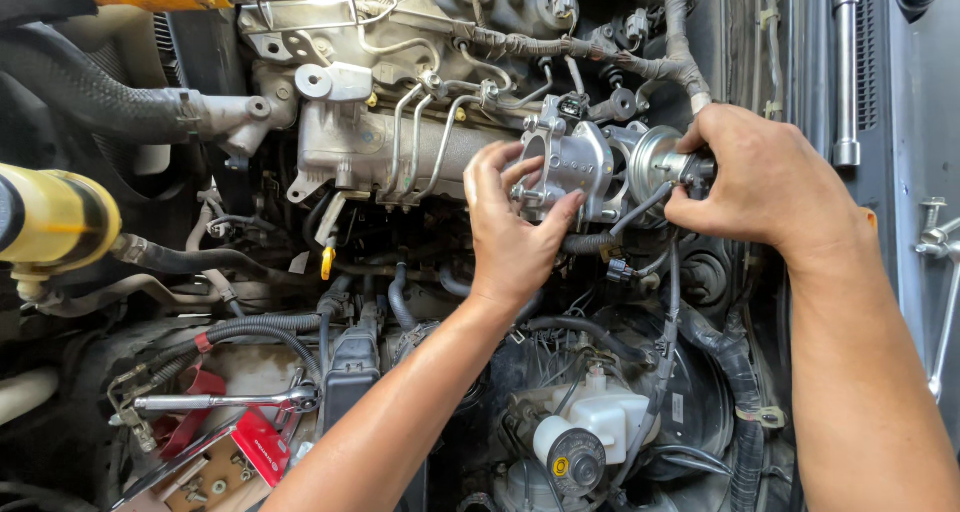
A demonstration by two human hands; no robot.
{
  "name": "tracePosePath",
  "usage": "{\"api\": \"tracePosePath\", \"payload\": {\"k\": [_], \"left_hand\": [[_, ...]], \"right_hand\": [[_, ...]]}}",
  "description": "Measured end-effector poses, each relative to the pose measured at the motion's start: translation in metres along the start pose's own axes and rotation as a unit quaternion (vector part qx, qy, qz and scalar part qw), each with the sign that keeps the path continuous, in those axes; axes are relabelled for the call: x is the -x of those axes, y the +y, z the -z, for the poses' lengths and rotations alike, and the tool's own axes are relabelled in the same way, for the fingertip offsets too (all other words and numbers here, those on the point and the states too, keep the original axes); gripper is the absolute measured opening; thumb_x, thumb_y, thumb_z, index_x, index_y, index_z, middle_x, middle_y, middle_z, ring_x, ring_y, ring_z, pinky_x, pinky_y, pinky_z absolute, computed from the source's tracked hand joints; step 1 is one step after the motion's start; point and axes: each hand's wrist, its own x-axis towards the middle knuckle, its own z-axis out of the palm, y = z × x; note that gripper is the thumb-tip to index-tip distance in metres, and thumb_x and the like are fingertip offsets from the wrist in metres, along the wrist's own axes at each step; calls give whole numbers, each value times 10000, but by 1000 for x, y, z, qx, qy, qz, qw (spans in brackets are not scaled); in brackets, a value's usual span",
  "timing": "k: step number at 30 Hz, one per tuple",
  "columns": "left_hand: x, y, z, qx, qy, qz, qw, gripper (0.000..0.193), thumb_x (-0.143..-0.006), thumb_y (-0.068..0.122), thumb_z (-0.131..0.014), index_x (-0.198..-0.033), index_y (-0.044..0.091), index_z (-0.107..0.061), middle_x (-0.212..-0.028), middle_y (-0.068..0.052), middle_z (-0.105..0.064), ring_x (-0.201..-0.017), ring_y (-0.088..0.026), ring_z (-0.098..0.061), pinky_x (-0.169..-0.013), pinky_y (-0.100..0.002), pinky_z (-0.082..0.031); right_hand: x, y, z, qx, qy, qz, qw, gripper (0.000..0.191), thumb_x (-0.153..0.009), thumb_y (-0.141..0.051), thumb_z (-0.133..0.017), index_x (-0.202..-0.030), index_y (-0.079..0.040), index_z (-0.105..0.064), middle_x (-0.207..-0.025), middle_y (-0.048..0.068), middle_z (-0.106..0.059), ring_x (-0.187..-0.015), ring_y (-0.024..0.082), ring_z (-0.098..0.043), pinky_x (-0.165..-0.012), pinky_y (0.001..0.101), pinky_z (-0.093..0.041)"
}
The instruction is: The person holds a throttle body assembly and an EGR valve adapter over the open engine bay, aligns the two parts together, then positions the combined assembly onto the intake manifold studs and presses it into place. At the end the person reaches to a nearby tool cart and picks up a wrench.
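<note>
Cramped engine bay (400, 142). Left hand (512, 227) clamped on throttle body (575, 167); right hand (760, 182) at 3 o'clock, pinching round actuator (655, 157). Ratchet wrench (225, 402) at 8 o'clock.

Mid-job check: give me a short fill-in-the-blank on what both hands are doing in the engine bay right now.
1. The left hand grips a ____ metal housing.
2. The right hand pinches the round part on the housing's ____ side.
3. A ratchet lies at the lower ____.

Missing: silver; right; left
</note>
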Motion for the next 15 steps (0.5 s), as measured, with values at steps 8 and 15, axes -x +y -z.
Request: {"api": "tracePosePath", "payload": {"k": [8,15], "left_hand": [[6,-3,-14,39,9,128,991,465,-813,206,-890,-1159,10,-649,-1361,-225,-597,-1266,-307,-593,-1033,-371,-487],[3,-15,-19,221,11,210,952,850,-726,108,-901,-1374,-37,-372,-1291,-164,-572,-1148,-225,-641,-923,-318,-602]], "right_hand": [[1,-3,3,17,-3,4,1000,405,-700,-258,-825,-996,-26,-676,-962,186,-696,-870,366,-694,-800,438,-565],[3,-6,6,-7,-1,8,1000,404,-691,-249,-822,-987,-19,-668,-959,188,-693,-862,369,-687,-782,441,-563]]}}
